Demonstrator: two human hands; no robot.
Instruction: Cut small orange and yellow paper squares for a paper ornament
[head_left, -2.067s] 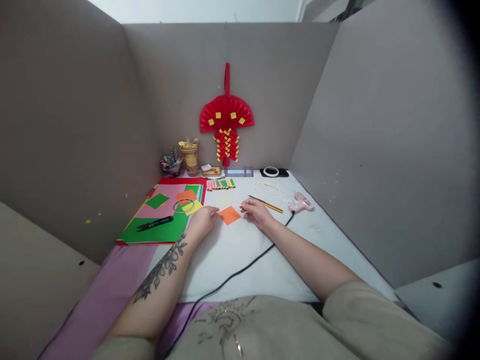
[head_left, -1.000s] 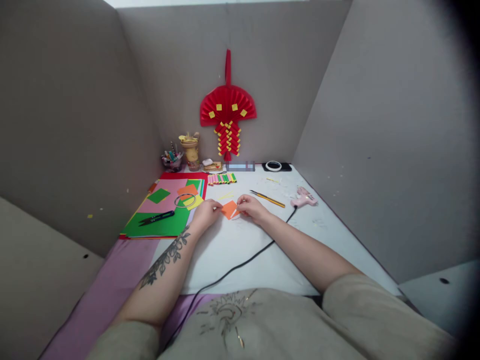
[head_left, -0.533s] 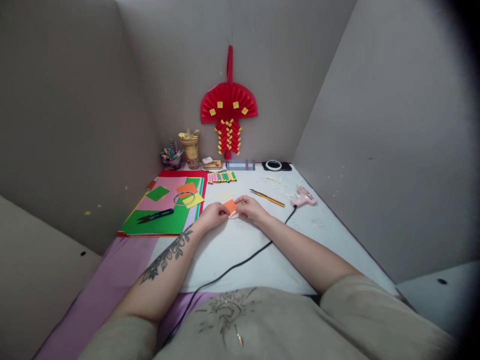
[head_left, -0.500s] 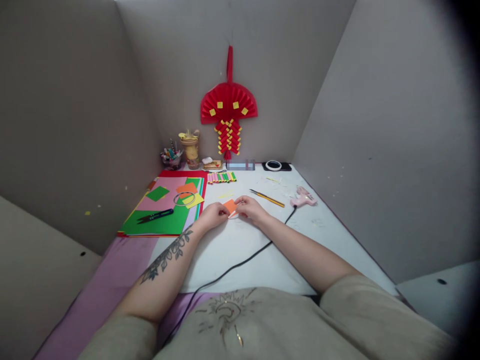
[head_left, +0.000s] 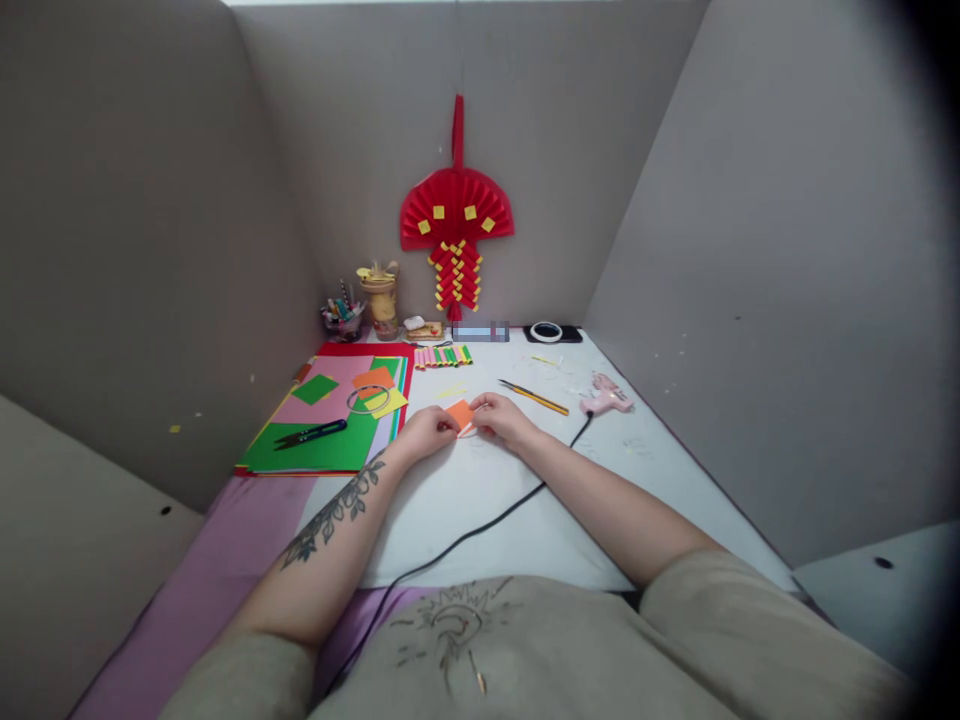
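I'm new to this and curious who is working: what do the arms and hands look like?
The left hand and right hand are ungloved. A dark, leafy tattoo runs along the left forearm. Grey-beige sleeves end near the elbows.

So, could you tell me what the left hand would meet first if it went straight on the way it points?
Beyond the orange paper that the left hand already holds, most likely the right hand, though depth is unclear in this view.
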